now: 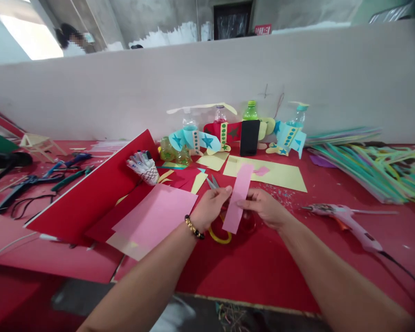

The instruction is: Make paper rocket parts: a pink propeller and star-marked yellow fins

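Observation:
A pink paper strip (240,198) is held up at a slant over the red table (263,272). My left hand (212,207), with a beaded bracelet on the wrist, pinches its left edge. From the other side my right hand (264,207) grips the strip, thumb in front. Scissors (221,238) with yellow handles lie beneath my hands, their blades partly showing behind the left one. Left of my left hand rests a larger pink sheet (155,216). A pale yellow sheet (283,174) lies beyond the strip, with a small pink scrap (262,171) on it.
A pink glue gun (349,221) lies at right, its cord trailing. Several bottle models with paper wings, one a blue plane (195,138), stand at the back by a black phone (249,137). A pen cup (148,174) leans beside a red board (100,193). Coloured strips (366,170) pile at right.

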`<action>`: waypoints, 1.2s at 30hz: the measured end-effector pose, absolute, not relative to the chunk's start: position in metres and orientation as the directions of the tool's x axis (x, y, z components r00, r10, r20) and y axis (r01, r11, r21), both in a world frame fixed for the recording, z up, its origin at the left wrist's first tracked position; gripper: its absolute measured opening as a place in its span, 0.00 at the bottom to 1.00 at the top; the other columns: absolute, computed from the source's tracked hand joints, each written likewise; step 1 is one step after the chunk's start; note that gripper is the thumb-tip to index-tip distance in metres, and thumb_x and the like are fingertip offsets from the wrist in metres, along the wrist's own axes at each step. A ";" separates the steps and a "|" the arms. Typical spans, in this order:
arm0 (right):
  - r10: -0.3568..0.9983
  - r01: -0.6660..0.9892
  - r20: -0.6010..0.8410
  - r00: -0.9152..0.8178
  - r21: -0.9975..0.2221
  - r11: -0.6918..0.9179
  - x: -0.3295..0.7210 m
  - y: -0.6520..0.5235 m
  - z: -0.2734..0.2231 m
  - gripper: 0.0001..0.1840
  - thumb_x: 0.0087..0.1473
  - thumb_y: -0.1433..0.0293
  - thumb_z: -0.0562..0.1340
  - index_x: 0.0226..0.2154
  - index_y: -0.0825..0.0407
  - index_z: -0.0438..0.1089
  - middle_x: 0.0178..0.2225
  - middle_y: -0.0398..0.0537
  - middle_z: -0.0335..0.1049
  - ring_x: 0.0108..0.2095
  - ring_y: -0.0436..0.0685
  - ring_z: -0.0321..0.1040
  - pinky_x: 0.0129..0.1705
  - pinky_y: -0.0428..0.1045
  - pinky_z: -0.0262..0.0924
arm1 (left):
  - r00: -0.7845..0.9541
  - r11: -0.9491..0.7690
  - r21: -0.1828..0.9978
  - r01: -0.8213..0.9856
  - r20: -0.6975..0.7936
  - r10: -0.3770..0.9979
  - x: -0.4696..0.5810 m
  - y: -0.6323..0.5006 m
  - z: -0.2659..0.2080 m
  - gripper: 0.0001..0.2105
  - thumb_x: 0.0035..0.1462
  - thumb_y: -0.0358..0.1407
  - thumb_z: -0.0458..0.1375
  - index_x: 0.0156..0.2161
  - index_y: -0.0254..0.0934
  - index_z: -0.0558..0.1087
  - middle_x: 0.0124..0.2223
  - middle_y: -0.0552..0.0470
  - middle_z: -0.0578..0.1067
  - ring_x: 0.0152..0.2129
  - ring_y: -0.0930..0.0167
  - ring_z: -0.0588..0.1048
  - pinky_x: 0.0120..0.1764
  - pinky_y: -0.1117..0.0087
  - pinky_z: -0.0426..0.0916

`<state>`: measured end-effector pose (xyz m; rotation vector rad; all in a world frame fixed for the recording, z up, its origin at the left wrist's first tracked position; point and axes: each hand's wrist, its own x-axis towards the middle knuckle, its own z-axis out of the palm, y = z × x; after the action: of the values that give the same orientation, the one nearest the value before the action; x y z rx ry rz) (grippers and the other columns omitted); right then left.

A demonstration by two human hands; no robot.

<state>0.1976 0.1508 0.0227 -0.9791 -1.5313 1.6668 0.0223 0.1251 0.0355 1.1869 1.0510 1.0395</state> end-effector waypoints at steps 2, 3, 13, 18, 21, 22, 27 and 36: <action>0.840 -0.009 -0.133 -0.526 -0.987 -0.162 0.200 0.149 0.026 0.19 0.43 0.60 0.71 0.36 0.57 0.77 0.24 0.44 0.74 0.19 0.47 0.63 0.24 0.45 0.60 | 0.222 0.129 0.986 -0.103 -0.103 0.970 0.025 0.123 0.032 0.23 0.52 0.55 0.61 0.34 0.32 0.75 0.28 0.49 0.76 0.22 0.72 0.73 0.26 0.72 0.67; 0.830 -0.017 -0.147 -0.538 -0.983 -0.185 0.200 0.148 0.027 0.19 0.44 0.61 0.71 0.37 0.57 0.76 0.24 0.44 0.74 0.19 0.47 0.63 0.23 0.45 0.59 | 0.225 0.143 0.981 -0.128 -0.112 0.968 0.027 0.123 0.030 0.21 0.51 0.52 0.63 0.35 0.32 0.75 0.29 0.50 0.76 0.23 0.73 0.73 0.27 0.73 0.67; 0.875 -0.096 -0.226 -0.429 -0.951 -0.293 0.197 0.148 0.021 0.15 0.41 0.63 0.72 0.30 0.55 0.71 0.21 0.39 0.70 0.19 0.45 0.62 0.22 0.43 0.56 | 0.098 0.181 0.939 -0.294 -0.159 0.982 0.040 0.125 0.017 0.15 0.46 0.43 0.68 0.32 0.33 0.73 0.27 0.55 0.73 0.22 0.77 0.68 0.27 0.76 0.63; 0.885 -0.153 -0.224 -0.409 -0.939 -0.308 0.197 0.149 0.016 0.14 0.43 0.65 0.72 0.31 0.53 0.71 0.25 0.41 0.74 0.24 0.48 0.69 0.30 0.45 0.62 | 0.085 0.168 0.942 -0.290 -0.149 0.985 0.037 0.128 0.017 0.16 0.44 0.42 0.69 0.29 0.33 0.71 0.24 0.57 0.71 0.20 0.78 0.66 0.25 0.77 0.61; 0.906 -0.157 -0.209 -0.369 -0.946 -0.283 0.196 0.147 0.017 0.14 0.42 0.65 0.72 0.31 0.53 0.71 0.26 0.42 0.75 0.26 0.51 0.71 0.34 0.49 0.65 | 0.089 0.147 0.951 -0.271 -0.127 0.988 0.036 0.129 0.016 0.16 0.43 0.41 0.70 0.29 0.33 0.70 0.25 0.57 0.71 0.21 0.78 0.67 0.25 0.76 0.61; 0.916 -0.155 -0.197 -0.349 -0.952 -0.264 0.196 0.147 0.017 0.15 0.41 0.65 0.72 0.32 0.52 0.71 0.26 0.42 0.75 0.27 0.52 0.71 0.35 0.50 0.66 | 0.093 0.135 0.955 -0.263 -0.114 0.989 0.036 0.129 0.016 0.15 0.43 0.41 0.69 0.30 0.34 0.70 0.24 0.57 0.71 0.20 0.78 0.68 0.25 0.76 0.61; 0.948 -0.235 -0.117 -0.296 -0.953 -0.191 0.193 0.145 0.020 0.15 0.39 0.69 0.72 0.34 0.51 0.73 0.30 0.43 0.76 0.31 0.52 0.72 0.40 0.52 0.66 | 0.136 0.098 0.956 -0.278 -0.062 0.989 0.033 0.127 0.020 0.11 0.47 0.36 0.67 0.32 0.34 0.70 0.24 0.57 0.70 0.19 0.78 0.67 0.24 0.76 0.61; 0.959 -0.243 -0.081 -0.270 -0.959 -0.149 0.193 0.142 0.029 0.04 0.39 0.72 0.69 0.25 0.50 0.76 0.25 0.41 0.73 0.24 0.49 0.65 0.29 0.47 0.61 | 0.170 0.131 0.923 -0.361 -0.073 0.983 0.027 0.122 0.031 0.04 0.48 0.30 0.62 0.31 0.34 0.73 0.24 0.56 0.70 0.19 0.78 0.67 0.24 0.77 0.61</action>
<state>0.1932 0.1420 0.0288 -0.9577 -1.1319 1.5995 0.0275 0.1222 0.0307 0.9247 0.8686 1.1796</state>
